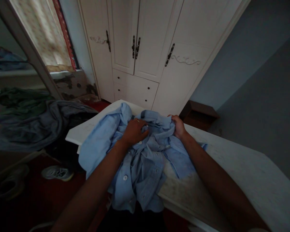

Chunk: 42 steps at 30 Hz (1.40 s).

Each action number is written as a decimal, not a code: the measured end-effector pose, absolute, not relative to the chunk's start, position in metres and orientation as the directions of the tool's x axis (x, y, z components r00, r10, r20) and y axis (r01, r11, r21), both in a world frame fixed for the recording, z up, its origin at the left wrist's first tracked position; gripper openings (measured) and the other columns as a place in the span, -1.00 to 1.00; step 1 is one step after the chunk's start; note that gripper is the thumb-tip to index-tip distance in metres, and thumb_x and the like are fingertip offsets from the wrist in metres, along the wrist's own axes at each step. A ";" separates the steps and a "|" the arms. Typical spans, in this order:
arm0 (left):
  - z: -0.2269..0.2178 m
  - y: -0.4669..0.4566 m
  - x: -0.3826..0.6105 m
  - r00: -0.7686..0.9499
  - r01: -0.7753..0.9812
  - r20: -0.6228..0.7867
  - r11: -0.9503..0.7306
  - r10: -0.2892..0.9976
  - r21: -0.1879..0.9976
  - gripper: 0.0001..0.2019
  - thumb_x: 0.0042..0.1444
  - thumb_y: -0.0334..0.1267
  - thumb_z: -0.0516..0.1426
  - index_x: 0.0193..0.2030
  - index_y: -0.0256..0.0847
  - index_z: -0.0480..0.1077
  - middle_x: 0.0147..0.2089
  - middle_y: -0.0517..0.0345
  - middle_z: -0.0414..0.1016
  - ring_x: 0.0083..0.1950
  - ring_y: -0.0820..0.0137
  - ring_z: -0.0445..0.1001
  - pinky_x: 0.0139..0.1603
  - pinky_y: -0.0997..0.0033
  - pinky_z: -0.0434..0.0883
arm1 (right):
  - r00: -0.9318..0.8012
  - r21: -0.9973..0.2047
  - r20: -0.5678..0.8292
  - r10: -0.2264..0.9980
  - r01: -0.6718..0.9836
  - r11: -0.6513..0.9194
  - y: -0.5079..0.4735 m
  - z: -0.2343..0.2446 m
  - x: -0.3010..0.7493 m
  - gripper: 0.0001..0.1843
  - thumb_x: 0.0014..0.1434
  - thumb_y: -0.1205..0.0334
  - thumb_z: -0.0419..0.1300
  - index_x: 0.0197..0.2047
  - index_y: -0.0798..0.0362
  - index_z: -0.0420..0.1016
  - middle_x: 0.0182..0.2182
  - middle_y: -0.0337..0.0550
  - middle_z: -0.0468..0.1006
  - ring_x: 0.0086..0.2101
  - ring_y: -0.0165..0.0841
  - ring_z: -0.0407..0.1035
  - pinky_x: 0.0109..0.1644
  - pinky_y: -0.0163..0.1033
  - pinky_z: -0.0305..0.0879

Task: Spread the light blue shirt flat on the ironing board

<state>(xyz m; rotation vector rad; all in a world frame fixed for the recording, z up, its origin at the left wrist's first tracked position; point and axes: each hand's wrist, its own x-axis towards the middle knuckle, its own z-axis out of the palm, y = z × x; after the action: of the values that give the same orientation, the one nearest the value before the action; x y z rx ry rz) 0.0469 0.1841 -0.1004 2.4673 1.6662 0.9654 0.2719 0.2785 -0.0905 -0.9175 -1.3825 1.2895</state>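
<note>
Two hands (pixel 135 132) (pixel 179 128) outstretched; on blue shirt (pixel 148 162)

the shirt (pixel 145 167) lies on the table (pixel 244 170), wardrobe (pixel 154 38) behind.

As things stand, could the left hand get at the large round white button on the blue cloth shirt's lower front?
Probably yes: the white button lies uncovered, nearer the body than the left hand; drawing back over the blue cloth shirt should suffice.
</note>
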 end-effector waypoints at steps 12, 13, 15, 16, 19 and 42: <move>-0.068 0.158 0.026 0.011 0.949 0.240 -0.086 0.971 0.302 -0.48 0.18 -0.18 0.04 0.29 -0.20 0.20 0.32 -0.22 0.23 0.31 0.00 0.24 0.22 -0.03 0.23 | -0.167 -0.919 0.388 0.906 -0.143 0.367 0.230 -0.007 0.313 -0.71 -0.01 -0.08 0.12 -0.46 -0.04 0.23 -0.54 -0.22 0.36 -0.42 -0.27 0.35 -0.30 -0.18 0.34; -0.064 0.149 0.023 0.054 0.931 0.143 -0.101 0.988 0.350 -0.38 0.18 -0.04 0.05 0.35 -0.20 0.11 0.36 -0.24 0.17 0.35 0.00 0.19 0.25 -0.03 0.21 | -0.204 -0.920 0.392 0.897 -0.111 0.377 0.218 -0.001 0.312 -0.71 0.01 -0.08 0.12 -0.45 -0.03 0.23 -0.53 -0.21 0.36 -0.42 -0.28 0.35 -0.31 -0.19 0.33; -0.058 0.129 0.020 0.125 0.898 0.038 -0.129 0.991 0.420 -0.06 0.08 0.19 0.10 0.46 -0.22 -0.20 0.46 -0.28 -0.09 0.45 -0.01 -0.01 0.31 -0.04 0.15 | -0.274 -0.923 0.382 0.883 -0.072 0.377 0.197 0.009 0.313 -0.71 0.03 -0.07 0.12 -0.44 -0.02 0.23 -0.52 -0.21 0.35 -0.44 -0.30 0.33 -0.35 -0.22 0.30; -0.056 0.118 0.020 0.151 0.893 0.024 -0.146 0.988 0.427 0.11 -0.02 0.25 0.15 0.47 -0.21 -0.36 0.49 -0.29 -0.24 0.48 -0.04 -0.13 0.33 -0.09 0.10 | -0.302 -0.931 0.364 0.881 -0.078 0.358 0.187 0.012 0.314 -0.71 0.03 -0.06 0.14 -0.44 -0.01 0.24 -0.53 -0.21 0.34 -0.47 -0.32 0.31 -0.38 -0.23 0.28; -0.059 0.091 0.026 0.255 0.896 -0.031 -0.224 0.966 0.384 0.40 -0.29 0.27 0.30 0.45 -0.12 -0.59 0.49 -0.28 -0.51 0.49 -0.13 -0.34 0.33 -0.26 0.02 | -0.407 -0.970 0.239 0.882 -0.141 0.197 0.161 0.013 0.319 -0.72 -0.04 0.01 0.25 -0.42 0.02 0.31 -0.55 -0.25 0.35 -0.54 -0.39 0.27 -0.45 -0.28 0.24; 0.001 0.101 0.001 -0.525 0.459 0.520 -0.290 0.674 0.840 -0.64 0.04 -0.18 0.18 -0.04 -0.33 0.34 -0.05 0.01 0.52 -0.09 0.32 0.50 -0.12 0.39 0.45 | -0.479 -0.914 0.384 0.789 -0.320 0.251 0.026 0.047 0.320 -0.68 -0.03 0.12 0.43 -0.21 0.00 0.50 -0.28 -0.20 0.50 -0.37 -0.44 0.36 -0.28 -0.32 0.33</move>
<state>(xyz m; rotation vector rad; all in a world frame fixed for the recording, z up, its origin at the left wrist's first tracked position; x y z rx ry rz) 0.0006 0.1008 0.0012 1.4329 1.7606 1.9219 0.3199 0.0255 0.0466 -0.4537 -1.5451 1.4257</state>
